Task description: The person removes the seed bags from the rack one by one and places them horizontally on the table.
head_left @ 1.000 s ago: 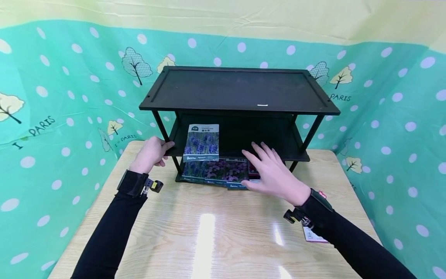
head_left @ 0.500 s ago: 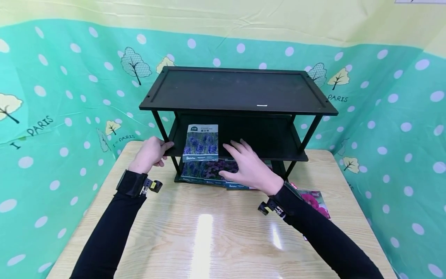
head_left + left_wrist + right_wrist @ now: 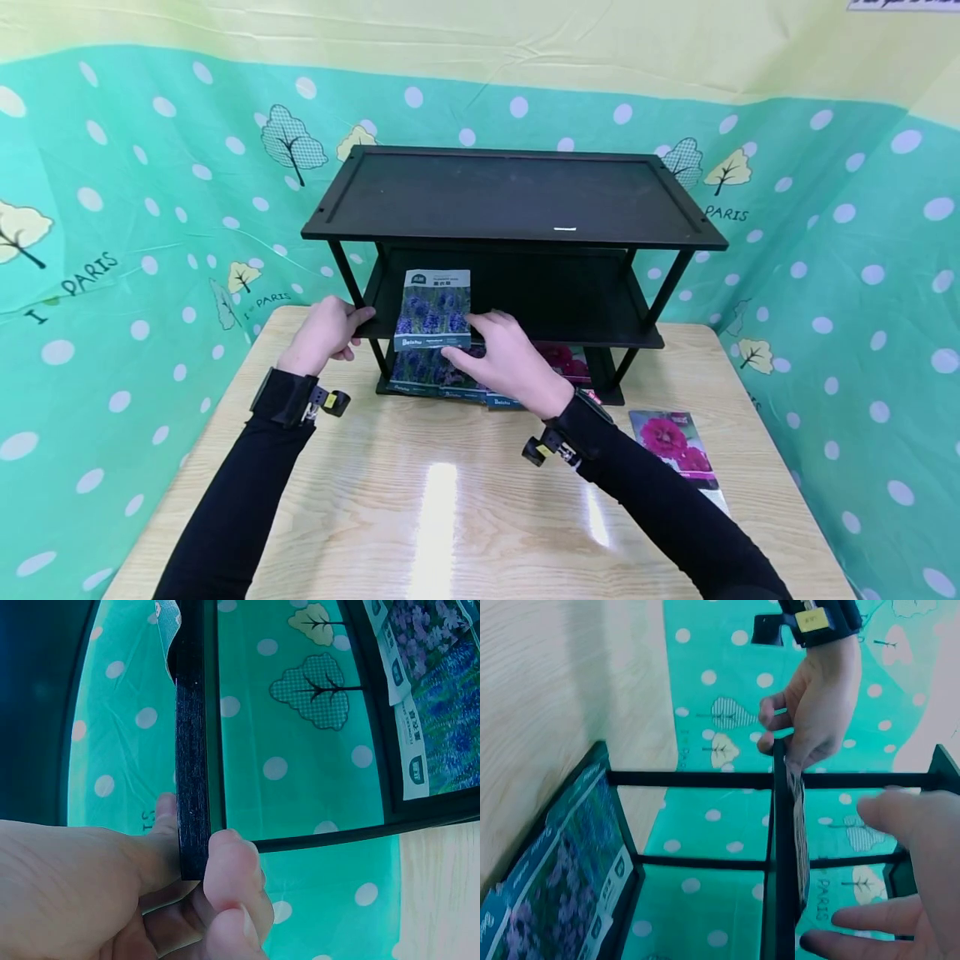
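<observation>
Here, packet (image 3: 432, 308) lies front-to-back, top rearward.

Beneath the top shelf (image 3: 510, 196), room runs from the right hand (image 3: 513, 358) to the right front post (image 3: 669, 287); rear depth is unclear.

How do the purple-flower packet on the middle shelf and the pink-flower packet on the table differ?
The purple-flower packet lies on the middle shelf; the pink-flower packet lies on the table.
The purple one shows many small blooms, the pink one a few large ones.
The right hand is at the purple packet's edge, touching or not unclear; neither hand is at the pink one.
Both lie picture side up.
</observation>
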`<state>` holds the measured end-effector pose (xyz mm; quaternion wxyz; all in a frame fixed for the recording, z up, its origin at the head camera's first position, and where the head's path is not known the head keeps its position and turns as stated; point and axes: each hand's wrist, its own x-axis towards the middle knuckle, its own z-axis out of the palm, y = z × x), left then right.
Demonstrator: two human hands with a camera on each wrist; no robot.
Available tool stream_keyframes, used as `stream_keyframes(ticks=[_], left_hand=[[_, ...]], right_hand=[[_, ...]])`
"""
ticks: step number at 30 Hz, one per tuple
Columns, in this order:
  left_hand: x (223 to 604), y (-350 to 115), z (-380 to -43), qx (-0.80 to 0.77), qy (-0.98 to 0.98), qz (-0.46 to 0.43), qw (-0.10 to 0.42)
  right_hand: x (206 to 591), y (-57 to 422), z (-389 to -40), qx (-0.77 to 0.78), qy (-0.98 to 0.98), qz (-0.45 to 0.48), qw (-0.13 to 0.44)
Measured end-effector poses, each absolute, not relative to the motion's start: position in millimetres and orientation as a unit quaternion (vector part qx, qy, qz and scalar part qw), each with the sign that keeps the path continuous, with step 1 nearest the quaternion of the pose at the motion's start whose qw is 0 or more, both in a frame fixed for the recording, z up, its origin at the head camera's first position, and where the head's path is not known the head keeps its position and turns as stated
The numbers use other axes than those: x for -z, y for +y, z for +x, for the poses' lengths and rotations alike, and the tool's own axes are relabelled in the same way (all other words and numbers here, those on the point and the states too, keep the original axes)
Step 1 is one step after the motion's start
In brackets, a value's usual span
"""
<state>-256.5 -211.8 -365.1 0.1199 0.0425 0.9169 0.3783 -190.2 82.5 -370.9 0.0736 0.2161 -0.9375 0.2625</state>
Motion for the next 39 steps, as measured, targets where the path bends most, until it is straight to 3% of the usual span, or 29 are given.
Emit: stream_keyframes(ticks=[7,11,25,39], left_hand=[[363.8,-212.7,-257.0,-0.383,0.914,0.041,0.127],[364.4,-214.1,-257.3,-0.383,0.914,0.045,0.125],[363.5,-213.0,-260.1,-0.385,0.913,0.046,0.123],[366.4,-213.5,-262.1,-0.379,0.916,0.049,0.121]], right_hand=[[379.5,70.8,-195.3,-0.253,-0.930,0.209,0.167],[382.5,66.9,-196.3,-0.211,-0.940,0.188,0.191],[376.7,62.9,-197.3,-0.134,-0.965,0.143,0.176],[368.9,67.6,-200.7,-0.186,-0.967,0.112,0.136]])
